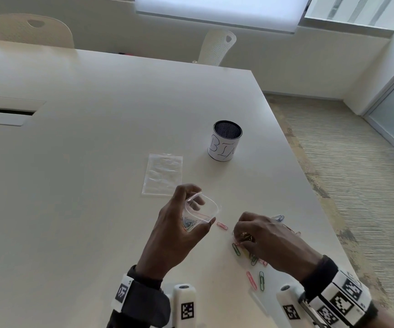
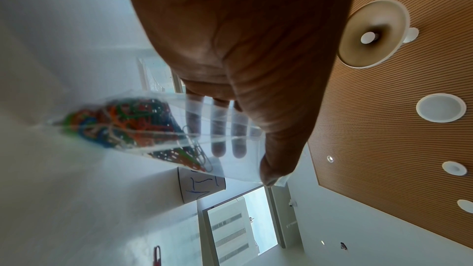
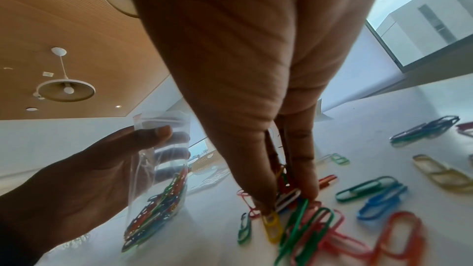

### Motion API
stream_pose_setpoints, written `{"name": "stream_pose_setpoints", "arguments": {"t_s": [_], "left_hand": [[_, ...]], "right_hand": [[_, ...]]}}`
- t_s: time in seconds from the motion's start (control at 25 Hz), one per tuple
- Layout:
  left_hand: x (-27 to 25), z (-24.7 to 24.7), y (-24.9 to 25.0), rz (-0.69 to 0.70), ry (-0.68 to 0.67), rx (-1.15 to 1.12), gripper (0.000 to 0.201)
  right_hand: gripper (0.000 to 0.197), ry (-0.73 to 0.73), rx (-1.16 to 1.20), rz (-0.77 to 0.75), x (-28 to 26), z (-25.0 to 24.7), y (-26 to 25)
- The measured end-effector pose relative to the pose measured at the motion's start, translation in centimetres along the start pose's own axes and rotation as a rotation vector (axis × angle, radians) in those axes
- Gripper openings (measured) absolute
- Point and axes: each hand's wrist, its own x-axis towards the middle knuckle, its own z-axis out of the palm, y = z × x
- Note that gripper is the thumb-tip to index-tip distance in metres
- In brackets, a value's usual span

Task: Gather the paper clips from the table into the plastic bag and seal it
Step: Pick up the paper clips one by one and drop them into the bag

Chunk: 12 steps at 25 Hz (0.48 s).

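Observation:
My left hand (image 1: pixel 186 216) holds a clear plastic bag (image 1: pixel 201 209) upright above the table, its mouth spread open. Several coloured paper clips (image 2: pixel 133 124) lie in the bag's bottom; the bag (image 3: pixel 158 179) shows them stacked in the right wrist view too. To its right, my right hand (image 1: pixel 243 235) is down on the table, thumb and fingers pinching a small bunch of clips (image 3: pixel 284 193). More loose clips (image 1: pixel 255 263) in green, pink, blue and yellow lie scattered around and under that hand. One pink clip (image 1: pixel 222 225) lies between the two hands.
A second, empty plastic bag (image 1: pixel 162 175) lies flat beyond my left hand. A mesh pen cup (image 1: pixel 225 140) with a white label stands further back right. The table's right edge (image 1: pixel 309 200) runs close to the clips. Two white chairs stand at the far side.

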Motion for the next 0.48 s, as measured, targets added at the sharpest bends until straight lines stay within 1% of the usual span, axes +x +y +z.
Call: {"name": "stream_pose_setpoints", "arguments": {"t_s": [0.08, 0.2, 0.4, 0.48], "left_hand": [[0.0, 0.0, 0.0, -0.01, -0.007, -0.008, 0.055], [0.0, 0.0, 0.1, -0.015, -0.005, -0.014, 0.055], [-0.2, 0.0, 0.1, -0.012, -0.005, -0.017, 0.055], [-0.1, 0.0, 0.1, -0.011, -0.006, -0.014, 0.055]], "right_hand": [[0.004, 0.019, 0.025, 0.019, 0.1, 0.1, -0.4], [0.009, 0.051, 0.125, 0.038, 0.4, 0.2, -0.2], [0.015, 0.145, 0.422, 0.134, 0.7, -1.2, 0.3], [0.015, 0.182, 0.574, 0.136, 0.6, -2.7, -0.4]]}}
